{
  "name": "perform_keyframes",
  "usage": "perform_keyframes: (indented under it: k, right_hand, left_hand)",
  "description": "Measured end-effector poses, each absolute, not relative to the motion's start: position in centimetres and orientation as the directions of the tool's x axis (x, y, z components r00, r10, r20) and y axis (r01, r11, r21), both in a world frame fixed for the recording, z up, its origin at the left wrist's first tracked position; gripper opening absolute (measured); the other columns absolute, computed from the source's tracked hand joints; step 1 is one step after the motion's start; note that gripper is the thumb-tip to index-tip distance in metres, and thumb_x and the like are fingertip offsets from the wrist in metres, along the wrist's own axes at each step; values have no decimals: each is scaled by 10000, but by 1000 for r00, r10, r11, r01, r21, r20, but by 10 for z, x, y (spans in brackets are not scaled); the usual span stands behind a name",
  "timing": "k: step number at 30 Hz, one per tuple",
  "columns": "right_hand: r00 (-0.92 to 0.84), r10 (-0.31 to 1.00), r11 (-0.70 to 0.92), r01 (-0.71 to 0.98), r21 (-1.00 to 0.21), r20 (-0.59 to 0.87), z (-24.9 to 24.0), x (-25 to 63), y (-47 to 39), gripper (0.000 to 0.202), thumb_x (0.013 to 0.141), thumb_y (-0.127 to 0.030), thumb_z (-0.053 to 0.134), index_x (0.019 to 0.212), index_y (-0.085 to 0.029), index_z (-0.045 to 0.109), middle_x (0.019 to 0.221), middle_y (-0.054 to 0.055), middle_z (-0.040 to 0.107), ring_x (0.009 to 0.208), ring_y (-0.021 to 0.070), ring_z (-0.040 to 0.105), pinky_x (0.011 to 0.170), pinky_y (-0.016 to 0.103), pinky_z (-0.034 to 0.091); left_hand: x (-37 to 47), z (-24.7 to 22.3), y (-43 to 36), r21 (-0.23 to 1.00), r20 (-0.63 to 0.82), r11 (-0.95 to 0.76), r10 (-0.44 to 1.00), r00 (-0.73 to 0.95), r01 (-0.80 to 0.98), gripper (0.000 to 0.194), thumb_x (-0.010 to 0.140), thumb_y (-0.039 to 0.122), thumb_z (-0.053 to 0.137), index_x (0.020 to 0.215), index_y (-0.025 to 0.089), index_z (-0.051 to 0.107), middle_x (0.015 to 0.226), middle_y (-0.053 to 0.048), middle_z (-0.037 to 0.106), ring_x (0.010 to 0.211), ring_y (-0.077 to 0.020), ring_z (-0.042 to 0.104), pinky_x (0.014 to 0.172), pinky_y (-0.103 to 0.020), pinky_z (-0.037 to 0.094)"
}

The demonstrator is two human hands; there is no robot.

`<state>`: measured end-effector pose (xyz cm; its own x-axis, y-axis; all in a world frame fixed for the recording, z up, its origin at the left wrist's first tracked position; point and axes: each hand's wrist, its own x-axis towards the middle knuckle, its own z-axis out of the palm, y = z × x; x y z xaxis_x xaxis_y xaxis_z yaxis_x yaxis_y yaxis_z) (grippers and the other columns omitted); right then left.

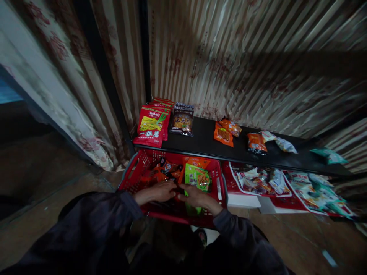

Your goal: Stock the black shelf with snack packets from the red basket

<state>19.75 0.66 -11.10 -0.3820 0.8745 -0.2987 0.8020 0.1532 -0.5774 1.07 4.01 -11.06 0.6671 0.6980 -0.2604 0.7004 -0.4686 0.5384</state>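
Both hands reach over a red plastic basket at the shelf's front. My left hand is above the basket's near-left part, fingers extended and slightly bent, with nothing visible in it. Beyond it lie orange and dark snack packets. My right hand points inward, thumb and fingers apart, and partly covers a bright green snack packet. Whether it touches that packet I cannot tell. An orange packet lies behind the green one. The fingertips of the two hands nearly meet.
A black shelf carries red snack bags, dark potato-chip bags, orange packets and a green packet. More filled baskets stand to the right. Striped curtain hangs behind; a dark post rises at left.
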Motion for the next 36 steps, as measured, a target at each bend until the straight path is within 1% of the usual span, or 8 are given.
perform_keyframes:
  k: [3, 7, 14, 19, 22, 25, 29, 36]
  right_hand:
    - [-350, 870, 170, 874, -454, -348, -121, 200, 0, 449, 826, -224, 627, 1271, -162, 618, 1287, 152, 651, 1220, 302, 597, 1033, 437, 464]
    - [-335, 879, 217, 915, -341, -339, -131, 204, 10, 469, 805, -161, 660, 1269, -108, 613, 1302, 204, 623, 1254, 318, 566, 1077, 433, 425]
    - [-508, 784, 371, 844, -387, -356, -161, 215, 13, 400, 856, -184, 632, 1249, -112, 615, 1306, 185, 616, 1276, 278, 536, 1111, 409, 386]
    - [-584, 760, 450, 789, -418, -285, -170, 213, 12, 368, 855, -187, 634, 1211, -94, 632, 1283, 208, 620, 1284, 277, 521, 1128, 424, 355]
    - [-565, 760, 422, 805, -417, -322, -165, 211, 14, 337, 872, -175, 607, 1194, -77, 631, 1245, 203, 641, 1202, 263, 580, 1079, 383, 388]
    - [-546, 739, 378, 821, -429, -393, -159, 211, 13, 286, 903, -195, 565, 1161, -95, 638, 1148, 167, 689, 1076, 243, 642, 943, 321, 449]
    - [-529, 726, 345, 832, -434, -439, -158, 208, 7, 223, 919, -212, 530, 1084, -149, 666, 1041, 118, 730, 963, 218, 677, 785, 264, 441]
    - [-356, 815, 209, 916, -342, -457, -155, 204, 12, 285, 963, -241, 439, 1067, -205, 701, 994, 87, 755, 907, 210, 693, 741, 261, 419]
  left_hand:
    - [17, -130, 33, 549, -293, -437, 698, 653, 712, 333, 843, 223, 512, 1141, 199, 658, 1247, -96, 670, 1131, -222, 636, 980, -332, 476]
    - [28, -144, 47, 526, -340, -390, 718, 607, 756, 390, 859, 231, 501, 1229, 196, 620, 1303, -102, 644, 1186, -219, 611, 1011, -336, 461]
    - [30, -159, 58, 412, -500, -407, 647, 575, 815, 414, 864, 214, 495, 1258, 152, 604, 1364, -162, 591, 1244, -275, 572, 1045, -409, 439]
    - [27, -164, 44, 344, -587, -480, 560, 584, 807, 396, 857, 209, 527, 1241, 162, 615, 1298, -151, 640, 1190, -270, 609, 1000, -372, 471]
    - [21, -163, 48, 275, -608, -495, 575, 548, 824, 354, 866, 186, 510, 1195, 197, 641, 1226, -136, 681, 1126, -271, 644, 946, -375, 498]
    - [14, -162, 56, 215, -620, -485, 603, 502, 848, 312, 864, 184, 515, 1132, 181, 675, 1177, -154, 701, 1079, -293, 666, 893, -393, 519]
    - [7, -158, 61, 186, -608, -476, 631, 481, 859, 281, 881, 183, 494, 1059, 182, 711, 1132, -143, 721, 1050, -279, 679, 868, -366, 516]
    - [0, -152, 66, 174, -588, -455, 664, 462, 874, 293, 885, 200, 462, 942, 170, 748, 969, -141, 751, 925, -274, 700, 787, -347, 516]
